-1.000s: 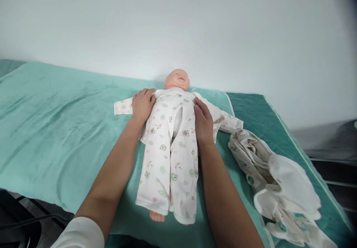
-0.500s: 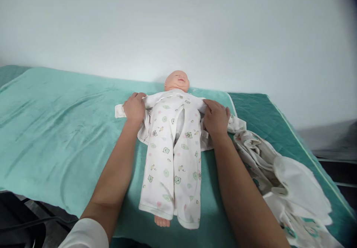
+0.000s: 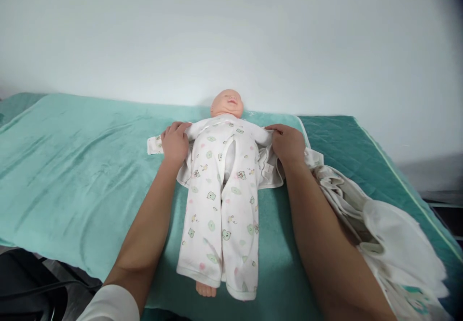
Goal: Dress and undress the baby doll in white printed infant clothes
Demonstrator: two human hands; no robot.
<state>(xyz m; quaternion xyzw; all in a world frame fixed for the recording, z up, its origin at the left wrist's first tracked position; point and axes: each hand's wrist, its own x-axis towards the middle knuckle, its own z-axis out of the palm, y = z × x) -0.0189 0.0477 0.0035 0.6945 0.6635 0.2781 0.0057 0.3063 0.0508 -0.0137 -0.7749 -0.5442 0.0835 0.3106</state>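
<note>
Right now, your left hand (image 3: 175, 141) is resting over the doll's (image 3: 227, 103) outstretched arm on that side, while your right hand (image 3: 288, 142) is reaching to the end of its other arm. Your fingers are curling over the cloth on both sides, but whether they are grasping it you cannot tell from this view. The doll is lying face up between your forearms on a pale green sheet (image 3: 90, 176), wearing printed pants (image 3: 202, 205) with one foot (image 3: 206, 289) showing. An open shirt (image 3: 272, 179) is spreading out at both its sides. Beyond your right forearm, crumpled clothes (image 3: 398, 234) are lying in a heap.
</note>
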